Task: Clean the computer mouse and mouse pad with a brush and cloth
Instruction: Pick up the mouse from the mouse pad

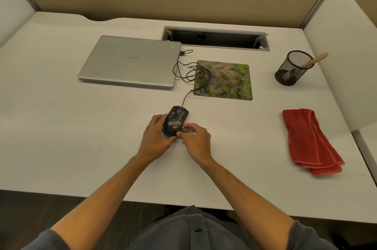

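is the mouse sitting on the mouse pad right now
No, the mouse sits on the bare desk nearer the person than the mouse pad, held between the left hand and the right hand.

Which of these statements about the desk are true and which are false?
1. Both hands hold the mouse: left hand, right hand. True.
2. The mouse sits on the mouse pad. False: it is off the pad, nearer the person.
3. The laptop is closed. True.
4. The red cloth covers the laptop. False: it lies on the desk, far right.
5. A wooden handle sticks out of the mesh cup. True.
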Motion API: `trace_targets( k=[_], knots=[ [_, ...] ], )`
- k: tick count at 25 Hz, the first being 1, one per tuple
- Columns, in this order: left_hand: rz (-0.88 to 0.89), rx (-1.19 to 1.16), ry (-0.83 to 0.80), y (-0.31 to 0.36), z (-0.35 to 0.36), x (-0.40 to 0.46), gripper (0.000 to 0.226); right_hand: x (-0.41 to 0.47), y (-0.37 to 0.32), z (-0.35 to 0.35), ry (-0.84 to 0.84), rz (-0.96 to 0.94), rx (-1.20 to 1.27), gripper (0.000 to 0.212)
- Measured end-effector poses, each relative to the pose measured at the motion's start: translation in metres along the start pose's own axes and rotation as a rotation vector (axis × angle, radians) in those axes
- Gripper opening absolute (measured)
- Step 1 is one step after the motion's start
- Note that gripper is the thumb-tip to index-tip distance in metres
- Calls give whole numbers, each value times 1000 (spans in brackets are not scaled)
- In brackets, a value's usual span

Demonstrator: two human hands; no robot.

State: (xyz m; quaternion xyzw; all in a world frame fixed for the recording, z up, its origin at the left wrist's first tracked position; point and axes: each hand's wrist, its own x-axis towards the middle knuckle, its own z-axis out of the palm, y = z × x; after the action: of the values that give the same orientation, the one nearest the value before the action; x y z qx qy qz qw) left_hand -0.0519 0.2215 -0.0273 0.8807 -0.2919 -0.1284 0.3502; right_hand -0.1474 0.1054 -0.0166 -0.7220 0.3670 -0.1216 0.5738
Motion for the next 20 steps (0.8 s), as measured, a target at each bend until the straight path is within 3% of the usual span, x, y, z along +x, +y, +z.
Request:
trace_targets(
  k=[6,10,14,20],
  knots=[
    [5,121,66,20,0,-8,91,9,9,-35,3,-53,-83,25],
    [163,156,195,46,14,-8,69,24,13,-87,48,-149,-145,19],
    [269,139,52,74,51,8,52,48,13,-143,109,-194,-210,17],
    [354,267,-120,100,102,46,58,96,2,-230,277,-244,-348,15]
  ],
)
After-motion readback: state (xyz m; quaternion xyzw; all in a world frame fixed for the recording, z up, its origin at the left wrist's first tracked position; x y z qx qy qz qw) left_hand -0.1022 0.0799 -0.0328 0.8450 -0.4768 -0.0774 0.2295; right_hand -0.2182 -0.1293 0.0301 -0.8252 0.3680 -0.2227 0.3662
